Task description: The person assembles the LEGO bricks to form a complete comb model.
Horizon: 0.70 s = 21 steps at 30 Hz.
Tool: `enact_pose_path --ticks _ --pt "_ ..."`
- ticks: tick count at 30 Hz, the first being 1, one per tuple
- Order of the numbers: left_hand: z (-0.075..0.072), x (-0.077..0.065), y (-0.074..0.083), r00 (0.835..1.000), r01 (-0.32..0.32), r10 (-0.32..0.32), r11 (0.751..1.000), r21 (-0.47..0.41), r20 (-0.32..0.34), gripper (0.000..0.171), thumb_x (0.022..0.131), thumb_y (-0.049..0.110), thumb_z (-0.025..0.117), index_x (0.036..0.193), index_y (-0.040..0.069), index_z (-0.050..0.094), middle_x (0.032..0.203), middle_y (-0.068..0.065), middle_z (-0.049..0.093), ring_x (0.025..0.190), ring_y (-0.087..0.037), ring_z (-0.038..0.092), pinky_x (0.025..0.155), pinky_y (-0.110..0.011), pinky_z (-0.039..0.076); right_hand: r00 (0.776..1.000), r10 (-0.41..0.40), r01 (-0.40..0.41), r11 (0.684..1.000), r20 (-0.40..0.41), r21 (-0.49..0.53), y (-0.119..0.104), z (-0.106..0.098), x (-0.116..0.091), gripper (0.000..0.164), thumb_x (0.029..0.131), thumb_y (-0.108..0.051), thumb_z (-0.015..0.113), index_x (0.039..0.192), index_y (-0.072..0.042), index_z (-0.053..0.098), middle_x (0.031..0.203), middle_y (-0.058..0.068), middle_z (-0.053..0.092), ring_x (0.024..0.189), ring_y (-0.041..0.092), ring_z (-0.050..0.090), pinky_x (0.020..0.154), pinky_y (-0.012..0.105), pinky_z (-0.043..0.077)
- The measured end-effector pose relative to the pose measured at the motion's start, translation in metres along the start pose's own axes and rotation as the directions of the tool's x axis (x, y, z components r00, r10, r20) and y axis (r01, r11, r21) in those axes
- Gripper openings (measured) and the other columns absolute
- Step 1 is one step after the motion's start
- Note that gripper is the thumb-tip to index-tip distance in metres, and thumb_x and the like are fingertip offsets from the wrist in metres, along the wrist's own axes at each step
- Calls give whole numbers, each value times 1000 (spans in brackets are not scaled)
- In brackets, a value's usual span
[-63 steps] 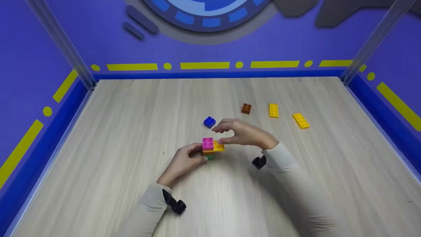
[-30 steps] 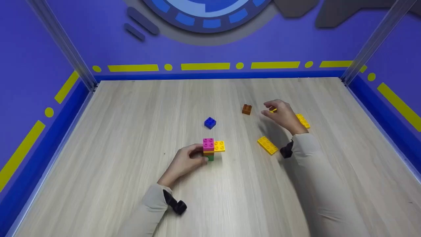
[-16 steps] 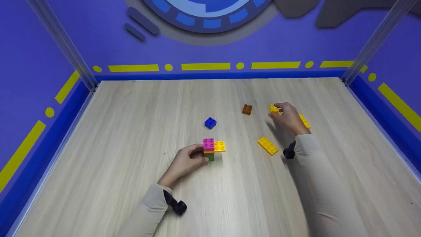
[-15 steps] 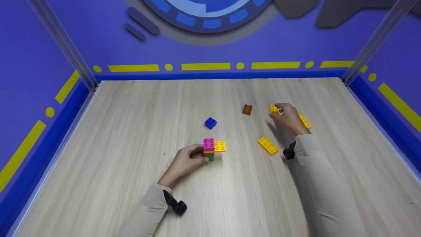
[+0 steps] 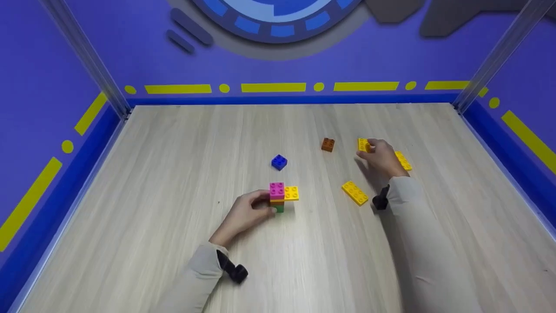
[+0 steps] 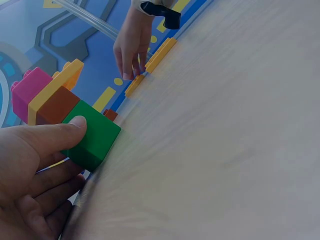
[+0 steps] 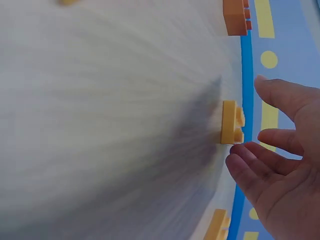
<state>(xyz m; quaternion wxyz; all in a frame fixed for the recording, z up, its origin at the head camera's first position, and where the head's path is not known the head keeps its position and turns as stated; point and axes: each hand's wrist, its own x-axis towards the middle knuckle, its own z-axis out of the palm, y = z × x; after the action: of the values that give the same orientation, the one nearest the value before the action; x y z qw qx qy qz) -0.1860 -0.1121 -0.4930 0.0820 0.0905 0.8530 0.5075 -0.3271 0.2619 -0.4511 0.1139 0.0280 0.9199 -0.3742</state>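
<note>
My left hand (image 5: 245, 213) holds a small upright stack of toy building bricks. In the left wrist view the thumb presses the green brick (image 6: 97, 137) at the bottom; above it come a brown brick (image 6: 57, 106), a thin yellow brick (image 6: 45, 97) jutting sideways, and a pink brick (image 6: 31, 92) on top. Other fingers are partly behind the stack. Over at the right, my right hand (image 5: 382, 157) is at a flat yellow brick (image 5: 362, 143) lying on the table. The right wrist view shows its thumb and fingers spread apart near that yellow brick (image 7: 228, 122), not closed on it.
A blue brick (image 5: 279, 162) lies beyond the stack, and a loose brown brick (image 5: 328, 144) left of the right hand. Two more yellow bricks lie close by: one nearer (image 5: 355, 193), one partly behind the wrist (image 5: 403, 161). Blue-purple walls (image 5: 278, 69) edge the wooden table (image 5: 195, 152).
My right hand has left the stack and moved right to the far yellow brick, uncovering the nearer yellow one. It has barely shifted in the last half second. The left hand stays put.
</note>
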Motion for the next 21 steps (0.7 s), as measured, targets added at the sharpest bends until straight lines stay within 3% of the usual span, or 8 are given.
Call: enact_pose_path --ticks 14,21 --pt "-1 0 -1 1000 5 -5 1000 -3 -2 48 81 23 74 126 15 62 127 -3 64 124 -22 54 111 -41 39 998 58 -58 998 9 -22 2 2 13 79 96 -33 57 153 -1 12 156 24 22 144 39 23 118 52 23" --pt "-1 1 -2 1000 15 -15 1000 4 0 48 81 23 74 127 15 62 127 -3 64 124 -22 55 111 -41 38 999 31 -30 999 31 -31 3 4 14 76 95 -28 59 153 -4 17 155 22 27 142 37 28 117 51 25"
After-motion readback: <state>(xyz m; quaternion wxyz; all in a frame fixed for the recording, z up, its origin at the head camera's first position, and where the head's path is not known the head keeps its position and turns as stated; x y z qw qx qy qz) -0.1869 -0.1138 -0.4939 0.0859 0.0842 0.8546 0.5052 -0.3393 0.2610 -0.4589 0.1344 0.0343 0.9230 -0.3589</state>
